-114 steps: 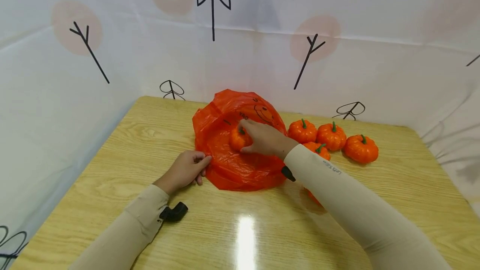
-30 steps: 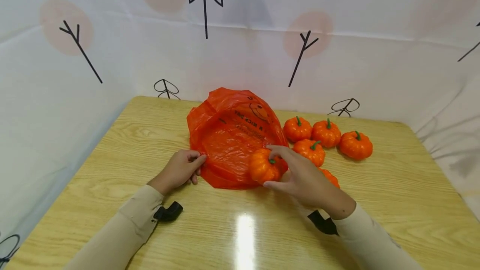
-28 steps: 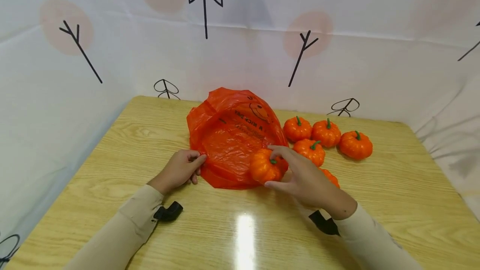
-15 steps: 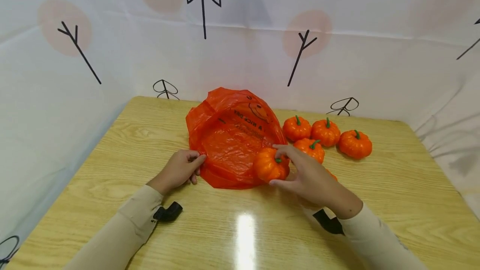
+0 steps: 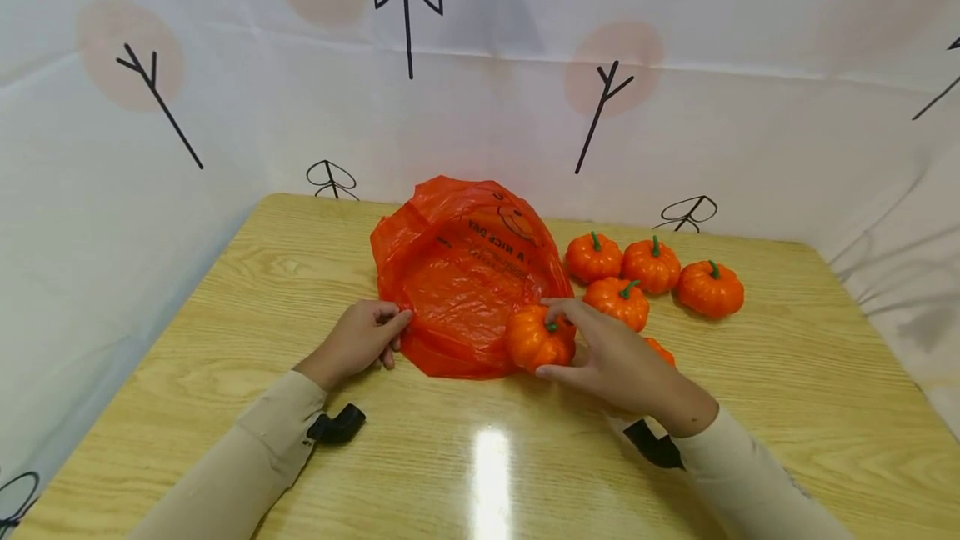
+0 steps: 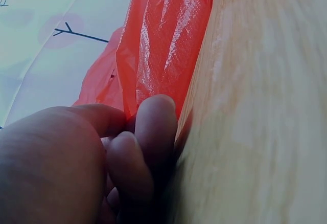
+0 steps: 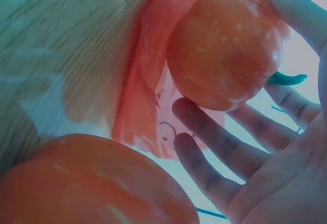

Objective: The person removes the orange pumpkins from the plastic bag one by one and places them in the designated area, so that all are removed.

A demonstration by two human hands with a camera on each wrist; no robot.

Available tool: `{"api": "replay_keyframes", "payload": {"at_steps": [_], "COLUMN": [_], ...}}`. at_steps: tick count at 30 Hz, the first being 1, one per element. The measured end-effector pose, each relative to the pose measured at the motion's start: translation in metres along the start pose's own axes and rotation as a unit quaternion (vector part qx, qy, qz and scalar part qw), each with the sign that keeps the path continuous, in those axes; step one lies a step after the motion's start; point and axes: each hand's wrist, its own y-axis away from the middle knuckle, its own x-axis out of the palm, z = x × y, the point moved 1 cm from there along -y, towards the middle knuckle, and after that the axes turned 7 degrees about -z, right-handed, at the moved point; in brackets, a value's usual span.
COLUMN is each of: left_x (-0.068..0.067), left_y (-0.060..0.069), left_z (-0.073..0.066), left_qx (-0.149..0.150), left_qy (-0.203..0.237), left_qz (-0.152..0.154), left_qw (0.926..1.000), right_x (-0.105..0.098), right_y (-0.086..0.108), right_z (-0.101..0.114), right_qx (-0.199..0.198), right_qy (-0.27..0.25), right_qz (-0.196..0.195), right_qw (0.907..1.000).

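Observation:
My left hand point(image 5: 358, 336) pinches the left rim of a red plastic bag point(image 5: 457, 298) between thumb and fingers. The bag lies with its mouth wide, its raised back wall printed with dark letters and a face. In the left wrist view, the bag's film point(image 6: 168, 40) rises from the pinching fingers. My right hand point(image 5: 611, 352) grips a small orange pumpkin point(image 5: 534, 338) with a green stem at the bag's near right rim. The right wrist view has this pumpkin point(image 7: 225, 47) between thumb and fingers, with another pumpkin point(image 7: 92, 183) closer to the camera.
Right of the bag, several orange pumpkins stand on the wooden table point(image 5: 787, 407): a back-row pumpkin point(image 5: 651, 265), the rightmost pumpkin point(image 5: 711, 288), a front pumpkin point(image 5: 618, 302). One more pumpkin point(image 5: 660, 350) is partly hidden by my right hand. A patterned white cloth point(image 5: 480, 123) hangs behind.
Earliest, my right hand held a pumpkin deep in the bag; now it holds one at the near right rim. Over the last second it shifts only slightly. My left hand keeps its pinch.

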Motion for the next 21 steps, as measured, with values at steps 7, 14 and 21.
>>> {"api": "replay_keyframes", "payload": {"at_steps": [7, 14, 21], "left_x": [0.000, 0.000, 0.001], "left_y": [0.001, 0.001, 0.001], "left_z": [-0.001, -0.002, -0.002], "left_qx": [-0.002, 0.001, -0.007], "left_qy": [-0.001, -0.002, 0.002], "left_qz": [-0.001, -0.003, -0.003], "left_qw": [1.0000, 1.0000, 1.0000], "right_x": [0.008, 0.013, 0.014], "right_y": [0.000, 0.001, 0.001], "right_z": [-0.003, -0.006, -0.007], "right_qx": [0.005, 0.008, 0.007], "right_qy": [0.031, 0.033, 0.025], "right_qz": [0.006, 0.016, 0.013], "right_qw": [0.9995, 0.9993, 0.9996]}}
